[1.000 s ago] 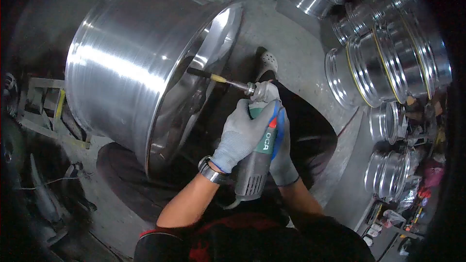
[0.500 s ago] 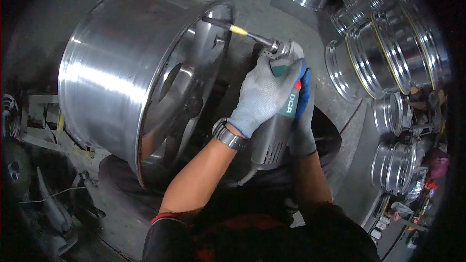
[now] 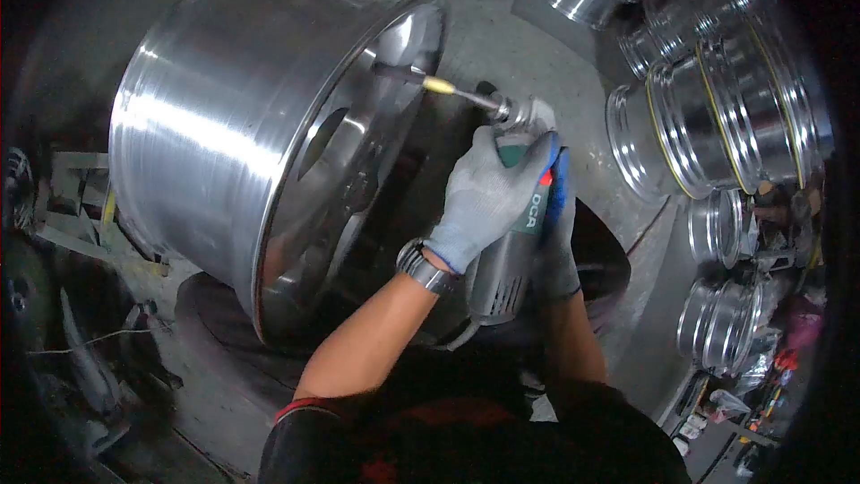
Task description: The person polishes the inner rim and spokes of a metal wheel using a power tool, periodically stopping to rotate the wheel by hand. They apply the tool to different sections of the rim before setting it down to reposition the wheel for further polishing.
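Note:
A corded angle grinder (image 3: 502, 273), grey and green with "DCA" lettering, is held in both my hands. My left hand (image 3: 491, 184), in a white-and-blue work glove, wraps over the grinder near its head. Around its far side curls my right hand (image 3: 561, 237), gloved the same way; its fingertips are partly hidden. From the grinder head a thin shaft (image 3: 475, 99) with a yellow band (image 3: 438, 85) and a dark tip reaches left. That tip is at the spoked face of a large metal wheel rim (image 3: 202, 116); contact is hard to make out. The rim lies tilted on its side.
Stacked shiny rims (image 3: 708, 116) stand at the right, with a smaller rim stack (image 3: 719, 323) nearer me. A metal frame (image 3: 81, 206) is at the left behind the big rim. My bent knees flank the grinder, and its cord (image 3: 464, 333) trails below.
The shaft's dark tip has shifted lower on the rim's face, away from the outer lip. The grinder has tilted slightly, and the view has moved a little. Both hands keep their hold.

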`<state>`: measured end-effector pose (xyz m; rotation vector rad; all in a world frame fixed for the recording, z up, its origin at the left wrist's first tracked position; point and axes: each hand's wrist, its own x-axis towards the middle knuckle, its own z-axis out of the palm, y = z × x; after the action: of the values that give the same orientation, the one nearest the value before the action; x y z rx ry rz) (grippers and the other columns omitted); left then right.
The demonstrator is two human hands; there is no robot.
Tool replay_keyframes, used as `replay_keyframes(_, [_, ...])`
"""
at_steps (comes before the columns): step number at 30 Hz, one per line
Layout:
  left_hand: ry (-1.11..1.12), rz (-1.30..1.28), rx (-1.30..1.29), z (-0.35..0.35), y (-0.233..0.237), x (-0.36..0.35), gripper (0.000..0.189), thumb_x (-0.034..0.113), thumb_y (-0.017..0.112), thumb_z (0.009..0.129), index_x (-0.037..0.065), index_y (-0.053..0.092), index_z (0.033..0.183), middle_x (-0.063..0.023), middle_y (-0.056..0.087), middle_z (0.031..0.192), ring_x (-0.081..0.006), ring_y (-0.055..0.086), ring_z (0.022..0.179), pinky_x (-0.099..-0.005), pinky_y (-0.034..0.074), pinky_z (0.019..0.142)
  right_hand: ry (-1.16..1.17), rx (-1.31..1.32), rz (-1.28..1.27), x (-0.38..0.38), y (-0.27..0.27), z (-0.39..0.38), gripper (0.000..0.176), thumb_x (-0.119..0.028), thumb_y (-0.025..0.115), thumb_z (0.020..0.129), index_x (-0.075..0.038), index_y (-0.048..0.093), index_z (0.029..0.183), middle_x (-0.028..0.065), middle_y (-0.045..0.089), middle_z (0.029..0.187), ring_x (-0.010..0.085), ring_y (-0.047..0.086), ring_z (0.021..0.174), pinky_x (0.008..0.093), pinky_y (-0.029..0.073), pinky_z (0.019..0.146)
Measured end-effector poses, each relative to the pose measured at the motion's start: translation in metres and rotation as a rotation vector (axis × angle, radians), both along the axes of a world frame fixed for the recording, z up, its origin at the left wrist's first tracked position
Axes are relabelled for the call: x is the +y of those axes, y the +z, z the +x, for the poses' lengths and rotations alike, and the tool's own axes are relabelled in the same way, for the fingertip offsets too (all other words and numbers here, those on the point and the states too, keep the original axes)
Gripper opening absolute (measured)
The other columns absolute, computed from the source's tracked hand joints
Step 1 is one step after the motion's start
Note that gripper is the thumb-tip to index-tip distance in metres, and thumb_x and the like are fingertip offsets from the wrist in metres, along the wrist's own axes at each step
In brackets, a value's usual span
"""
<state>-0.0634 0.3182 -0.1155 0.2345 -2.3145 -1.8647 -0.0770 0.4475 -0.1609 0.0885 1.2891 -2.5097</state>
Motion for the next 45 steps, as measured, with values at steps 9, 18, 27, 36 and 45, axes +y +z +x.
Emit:
replay_keyframes(9, [0.051,0.1,0.044,0.006,0.002,0.005,0.065,0.054,0.069,0.09,-0.004,0.055,0.116,-0.0257,0.07,0.106,-0.0413,0.069,0.101,-0.0447,0.054,0.089,0.022,0.052,0.154,0.007,0.009,-0.001,0.057,-0.05,0.043,0.107,-0.005,0.048,0.142,0.0086,0.06,0.131,0.0179,0.062,0.115,0.0349,0.053,0.097])
replay_keyframes(18, [-0.038,0.077,0.099,-0.013,0.011,0.002,0.054,0.046,0.07,0.093,-0.003,0.059,0.114,-0.0225,0.071,0.11,-0.0365,0.069,0.107,-0.0409,0.053,0.092,-0.078,0.13,0.238,-0.003,0.033,-0.006,0.057,-0.05,0.043,0.107,-0.005,0.048,0.142,0.0089,0.06,0.132,0.0193,0.062,0.117,0.0349,0.052,0.099])
replay_keyframes(27, [0.028,0.137,0.046,0.008,0.001,0.01,0.05,0.041,0.07,0.094,-0.002,0.059,0.119,-0.0212,0.071,0.109,-0.0315,0.07,0.108,-0.0393,0.053,0.092,0.028,0.048,0.163,0.017,0.014,0.001,0.056,-0.048,0.042,0.107,-0.005,0.049,0.143,0.0097,0.061,0.131,0.0195,0.062,0.116,0.0348,0.05,0.1])
replay_keyframes(36, [-0.072,0.093,0.047,-0.029,0.035,0.002,0.062,0.051,0.068,0.093,-0.005,0.059,0.119,-0.0248,0.069,0.11,-0.0357,0.068,0.11,-0.042,0.052,0.093,-0.042,0.218,0.256,-0.002,0.064,-0.019,0.058,-0.049,0.043,0.107,-0.004,0.048,0.143,0.01,0.062,0.129,0.0193,0.062,0.116,0.0336,0.05,0.1])
replay_keyframes(45, [-0.042,0.29,0.092,-0.01,0.024,0.012,0.052,0.043,0.068,0.096,-0.004,0.06,0.117,-0.0209,0.071,0.11,-0.0268,0.07,0.106,-0.0374,0.053,0.092,-0.006,0.26,0.428,0.008,0.062,-0.013,0.059,-0.051,0.044,0.106,-0.003,0.051,0.14,0.0098,0.063,0.126,0.0173,0.063,0.113,0.0322,0.052,0.097])
